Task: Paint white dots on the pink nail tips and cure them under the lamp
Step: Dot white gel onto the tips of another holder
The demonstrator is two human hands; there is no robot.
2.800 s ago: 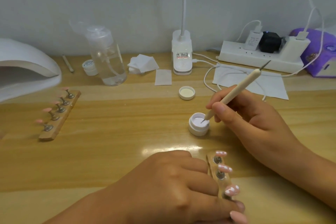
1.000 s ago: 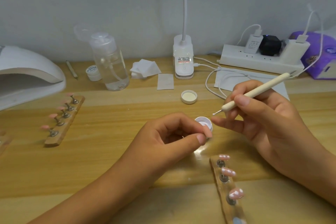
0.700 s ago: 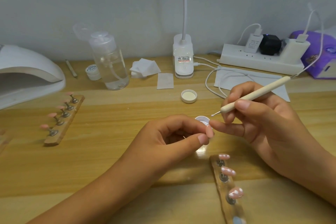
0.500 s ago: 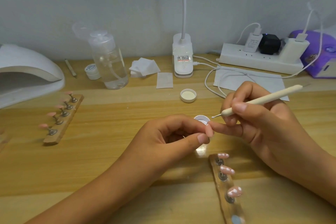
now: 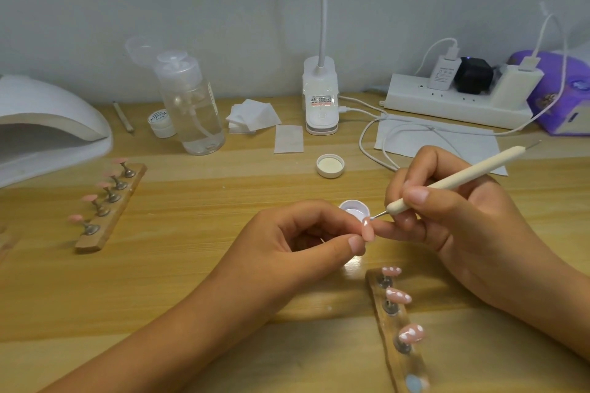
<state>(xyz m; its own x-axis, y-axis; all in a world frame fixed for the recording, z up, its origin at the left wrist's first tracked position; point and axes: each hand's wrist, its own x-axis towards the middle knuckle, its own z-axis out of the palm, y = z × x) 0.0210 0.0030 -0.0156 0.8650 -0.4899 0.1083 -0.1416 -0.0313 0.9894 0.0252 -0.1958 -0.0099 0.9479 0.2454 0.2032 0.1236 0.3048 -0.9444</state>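
since half a second back the dotting tool [image 5: 456,180] has dropped its point onto the pink nail tip [image 5: 367,230], centre frame. left hand [image 5: 297,242] pinches that tip between thumb and forefinger, right hand [image 5: 447,217] grips the tool like a pen. i see white polish in the open jar [image 5: 353,208] just behind, lid [image 5: 330,165] lying further back. pump bottle [image 5: 191,112] upper left holds clear liquid. fingers hide most of the jar, and the lower-right stand [image 5: 394,322] is cut off at the bottom edge.

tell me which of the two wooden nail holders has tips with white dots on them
The front-right holder: its pink tips carry white dots. The left holder, beside the white domed lamp, has plain pink tips.
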